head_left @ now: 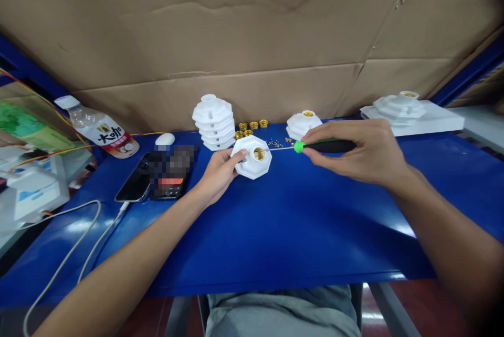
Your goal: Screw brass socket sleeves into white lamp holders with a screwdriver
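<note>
My left hand (221, 173) grips a white octagonal lamp holder (252, 166) by its left edge, thumb on the face, tilted so its brass-lined opening faces right. With my right hand (360, 150) I hold a screwdriver (328, 146) with a black and green handle. Its thin shaft lies level and its tip is inside the opening; the screw there, if any, is too small to see. Behind the lamp holder are several brass threaded sleeves (254, 125) and a scatter of tiny screws (275, 143).
A stack of white lamp holder bodies (213, 122) stands at the back. Others (303, 124) sit right of centre and on a white box (441, 116). To the left are two phones (136, 179), a charging cable (94, 250), a white oval object (165, 139) and a bottle (98, 127).
</note>
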A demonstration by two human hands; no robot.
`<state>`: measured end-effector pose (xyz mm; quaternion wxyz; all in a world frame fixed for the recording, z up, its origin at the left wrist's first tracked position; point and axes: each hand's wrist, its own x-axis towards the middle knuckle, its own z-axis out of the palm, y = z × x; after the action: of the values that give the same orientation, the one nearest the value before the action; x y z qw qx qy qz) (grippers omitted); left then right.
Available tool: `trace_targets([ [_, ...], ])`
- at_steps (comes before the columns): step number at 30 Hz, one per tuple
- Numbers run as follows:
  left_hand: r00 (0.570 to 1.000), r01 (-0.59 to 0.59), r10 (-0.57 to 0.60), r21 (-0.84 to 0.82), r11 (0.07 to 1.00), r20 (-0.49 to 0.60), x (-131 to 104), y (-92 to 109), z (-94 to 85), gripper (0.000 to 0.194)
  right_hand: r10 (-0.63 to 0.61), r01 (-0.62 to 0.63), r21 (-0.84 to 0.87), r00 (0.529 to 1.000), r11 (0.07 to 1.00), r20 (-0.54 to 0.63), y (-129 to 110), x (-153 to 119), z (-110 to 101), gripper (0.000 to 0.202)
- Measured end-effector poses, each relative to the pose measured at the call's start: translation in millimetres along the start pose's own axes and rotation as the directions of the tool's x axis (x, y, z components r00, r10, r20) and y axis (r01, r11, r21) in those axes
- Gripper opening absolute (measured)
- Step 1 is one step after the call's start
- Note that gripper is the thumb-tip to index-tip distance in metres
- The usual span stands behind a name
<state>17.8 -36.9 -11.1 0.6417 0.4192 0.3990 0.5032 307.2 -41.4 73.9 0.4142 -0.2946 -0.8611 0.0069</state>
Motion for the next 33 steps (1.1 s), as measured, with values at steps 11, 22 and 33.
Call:
trace_targets([
  [11,1.0,-0.026,0.026,0.041,0.999,0.0,-0.9,1.1,-1.0,0.029,-0.01,0.01,-0.036,1.0,0.999,-0.004,-2.2,-0.3,0.6,0.01],
  [22,0.995,-0.099,0.103,0.122,0.988,-0.019,4.4,-7.1,-6.3,0.034,-0.055,0.053,-0.169,0.998,0.984,-0.007,-21.7,5.1,4.2,0.023],
  [33,0.999,-0.031,0.031,0.009,0.999,-0.014,6.8,-7.5,-4.9,0.031,-0.208,0.214,-0.206,0.977,0.955,0.05,-36.7,8.0,12.8,0.023],
])
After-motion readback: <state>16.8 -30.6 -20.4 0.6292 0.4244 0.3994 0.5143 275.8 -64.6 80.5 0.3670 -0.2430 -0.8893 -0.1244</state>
